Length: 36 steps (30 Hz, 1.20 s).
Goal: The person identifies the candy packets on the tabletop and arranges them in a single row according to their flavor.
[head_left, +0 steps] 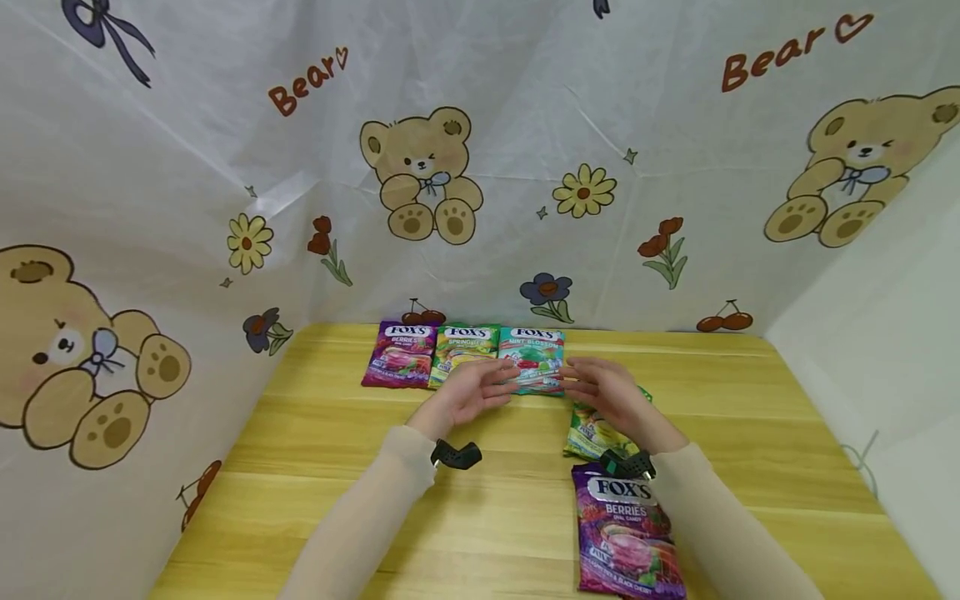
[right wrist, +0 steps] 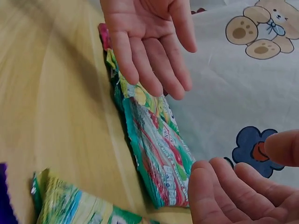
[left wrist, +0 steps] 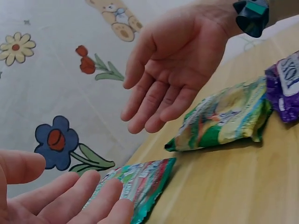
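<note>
"Bear-print sheet (head_left: pixel 510 142) is hanging behind your wooden table (head_left: pixel 495 508). Why the neat row?"

"Probably keeping labels facing me: purple bag (head_left: pixel 397 358), yellow bag (head_left: pixel 456 348) and mint bag (head_left: pixel 537 358) are lying side by side at the back. A second yellow bag (head_left: pixel 588 435) and front purple bag (head_left: pixel 626 542) are lying nearer, on my right."

"Your hands?"

"Both relaxed, holding nothing: my left hand (head_left: pixel 474 390) and right hand (head_left: pixel 607 393) are hovering near the mint bag, palms facing."

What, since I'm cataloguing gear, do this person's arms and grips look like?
Left sleeve and right sleeve are long, cream. Left wrist device and right wrist device are black, the latter with a green patch. Left grip and right grip are gloveless.
</note>
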Motion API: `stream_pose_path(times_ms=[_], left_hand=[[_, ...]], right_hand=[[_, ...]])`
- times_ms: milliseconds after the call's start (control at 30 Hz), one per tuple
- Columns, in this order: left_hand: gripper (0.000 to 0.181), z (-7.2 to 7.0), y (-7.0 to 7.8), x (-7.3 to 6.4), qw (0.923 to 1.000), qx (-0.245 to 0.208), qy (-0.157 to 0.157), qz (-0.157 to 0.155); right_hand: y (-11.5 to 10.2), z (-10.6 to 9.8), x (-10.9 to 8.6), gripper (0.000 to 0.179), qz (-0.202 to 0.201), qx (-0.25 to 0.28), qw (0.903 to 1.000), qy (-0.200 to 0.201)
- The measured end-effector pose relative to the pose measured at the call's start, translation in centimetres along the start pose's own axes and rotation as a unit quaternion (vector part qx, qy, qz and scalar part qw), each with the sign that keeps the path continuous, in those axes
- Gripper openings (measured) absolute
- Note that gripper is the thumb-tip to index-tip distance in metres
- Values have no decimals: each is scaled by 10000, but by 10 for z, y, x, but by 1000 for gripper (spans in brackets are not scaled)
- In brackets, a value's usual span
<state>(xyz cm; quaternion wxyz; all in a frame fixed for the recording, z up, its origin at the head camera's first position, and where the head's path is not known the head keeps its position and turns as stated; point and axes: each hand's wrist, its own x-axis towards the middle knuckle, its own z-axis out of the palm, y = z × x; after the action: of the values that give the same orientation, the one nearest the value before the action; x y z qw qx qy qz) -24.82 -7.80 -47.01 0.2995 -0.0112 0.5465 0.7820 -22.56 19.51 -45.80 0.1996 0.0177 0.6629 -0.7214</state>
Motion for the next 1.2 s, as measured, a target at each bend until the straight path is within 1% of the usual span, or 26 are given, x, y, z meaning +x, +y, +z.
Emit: stream_pose_path(times_ms=[100,267,367,467,600,700,833,933,1067,1200], left_hand=[[49,3,-6,-7,9999,107,-70,-40],[48,7,-19,-17,9997,158,-133,-112],[48,10,-28,-23,9996,176,-163,-171],[47,13,-40,-25,9991,232,-204,-277],[47,15,-57,-26,9980,368,-282,-435],[46,18,-66,-24,9977,386,-281,-491],[46,22,-73,-18,9978,353,-278,-484],[47,27,-73,-12,9976,319,-311,-521],[49,33,-72,-2,9973,305,-274,-607],[51,38,-70,8,9969,331,-252,-668]], right_hand=[[0,-2,-11,58,-4,-263,9997,-24],[2,-10,-28,59,-21,-444,9990,-6],[4,-16,-38,61,-46,-549,9984,-82],[7,-22,-48,62,-42,-590,9980,-216],[12,-33,-61,62,-80,-691,9971,-324],[16,-42,-68,61,-96,-838,9959,-334],[20,-57,-76,63,27,-976,9949,-248],[24,-68,-82,64,115,-1011,9947,-131],[30,-83,-86,63,260,-1007,9946,47],[35,-96,-87,63,588,-932,9931,394]])
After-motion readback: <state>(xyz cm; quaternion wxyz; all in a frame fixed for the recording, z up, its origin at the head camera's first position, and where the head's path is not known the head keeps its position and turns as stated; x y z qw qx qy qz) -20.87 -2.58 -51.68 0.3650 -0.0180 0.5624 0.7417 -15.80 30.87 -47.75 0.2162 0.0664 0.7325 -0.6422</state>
